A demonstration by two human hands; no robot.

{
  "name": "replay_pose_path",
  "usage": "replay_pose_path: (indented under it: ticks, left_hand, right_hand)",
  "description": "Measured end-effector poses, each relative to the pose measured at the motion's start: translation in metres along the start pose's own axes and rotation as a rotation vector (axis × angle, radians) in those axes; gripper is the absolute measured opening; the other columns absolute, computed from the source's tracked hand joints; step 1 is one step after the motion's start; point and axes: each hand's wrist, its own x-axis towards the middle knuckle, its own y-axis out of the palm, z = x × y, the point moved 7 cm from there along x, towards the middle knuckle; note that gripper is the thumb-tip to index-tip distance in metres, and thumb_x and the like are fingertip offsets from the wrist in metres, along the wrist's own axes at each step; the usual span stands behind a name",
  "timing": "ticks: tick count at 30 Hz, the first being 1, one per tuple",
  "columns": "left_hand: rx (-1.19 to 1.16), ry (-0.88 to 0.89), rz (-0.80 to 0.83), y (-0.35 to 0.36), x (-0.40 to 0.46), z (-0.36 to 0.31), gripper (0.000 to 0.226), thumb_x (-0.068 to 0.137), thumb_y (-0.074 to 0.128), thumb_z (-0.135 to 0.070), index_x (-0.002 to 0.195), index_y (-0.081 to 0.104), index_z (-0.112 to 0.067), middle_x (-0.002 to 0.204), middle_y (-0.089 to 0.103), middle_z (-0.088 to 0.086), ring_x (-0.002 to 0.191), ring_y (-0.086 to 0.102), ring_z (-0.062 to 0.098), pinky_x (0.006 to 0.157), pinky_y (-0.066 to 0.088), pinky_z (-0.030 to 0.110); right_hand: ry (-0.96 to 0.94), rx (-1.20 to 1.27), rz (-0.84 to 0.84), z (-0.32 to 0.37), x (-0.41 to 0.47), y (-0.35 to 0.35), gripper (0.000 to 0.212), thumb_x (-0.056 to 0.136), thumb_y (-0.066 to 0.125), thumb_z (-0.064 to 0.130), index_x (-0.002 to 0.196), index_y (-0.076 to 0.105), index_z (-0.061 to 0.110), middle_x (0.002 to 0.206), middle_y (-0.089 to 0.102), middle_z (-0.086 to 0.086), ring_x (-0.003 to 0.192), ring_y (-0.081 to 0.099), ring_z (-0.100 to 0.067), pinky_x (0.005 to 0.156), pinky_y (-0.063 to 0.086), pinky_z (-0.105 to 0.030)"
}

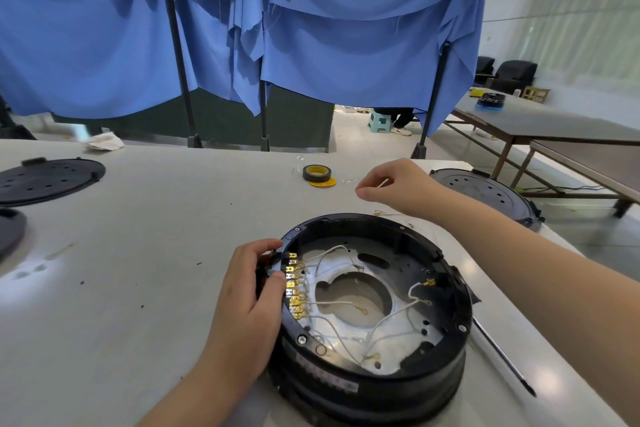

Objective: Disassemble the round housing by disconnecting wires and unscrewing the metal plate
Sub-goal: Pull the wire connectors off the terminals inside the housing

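The round black housing (374,388) sits on the white table in front of me, open side up. Inside lies a silvery metal plate (398,333) with a large central hole, crossed by thin white wires (394,317). A row of gold terminals (294,288) lines the left inner wall. My left hand (247,305) grips the housing's left rim beside those terminals. My right hand (398,185) hovers beyond the housing, pinching a short white wire piece (382,184) between thumb and fingers. More loose wire bits (388,214) lie under that hand.
A black and yellow tape roll (317,174) lies mid-table. Black round covers rest at the left (48,180) and right (485,194). A long thin black tool (502,357) lies right of the housing. Blue curtains (242,28) hang behind; other tables (554,128) stand at right.
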Motion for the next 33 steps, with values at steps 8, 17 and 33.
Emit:
replay_pose_path:
  ticks: [8, 17, 33]
  left_hand:
    - [0.038, 0.048, 0.024, -0.002, 0.004, 0.002, 0.029, 0.094, 0.051, -0.007, 0.11, 0.057, -0.03, 0.109, 0.062, -0.016, 0.104, 0.055, -0.009, 0.08, 0.042, 0.008]
    - [0.073, 0.08, 0.038, -0.002, 0.005, 0.0, 0.032, 0.093, 0.049, -0.002, 0.113, 0.056, -0.026, 0.112, 0.06, -0.008, 0.104, 0.056, -0.001, 0.084, 0.046, 0.02]
    - [0.027, 0.072, 0.026, 0.0, 0.004, 0.001, 0.034, 0.081, 0.044, -0.023, 0.113, 0.057, -0.026, 0.111, 0.061, -0.01, 0.107, 0.056, -0.003, 0.083, 0.045, 0.012]
  right_hand:
    - [-0.103, 0.065, 0.209, 0.053, -0.062, 0.044, 0.003, 0.083, 0.072, 0.032, 0.085, 0.073, 0.031, 0.075, 0.07, 0.018, 0.071, 0.063, 0.006, 0.063, 0.049, -0.009]
    - [-0.127, 0.036, 0.33, 0.078, -0.103, 0.082, 0.009, 0.082, 0.067, 0.032, 0.08, 0.073, 0.026, 0.074, 0.069, 0.015, 0.069, 0.062, -0.003, 0.072, 0.055, -0.03]
    - [-0.239, 0.057, 0.3, 0.083, -0.105, 0.087, 0.005, 0.079, 0.074, 0.028, 0.074, 0.074, 0.025, 0.067, 0.062, 0.015, 0.061, 0.055, -0.004, 0.058, 0.045, -0.023]
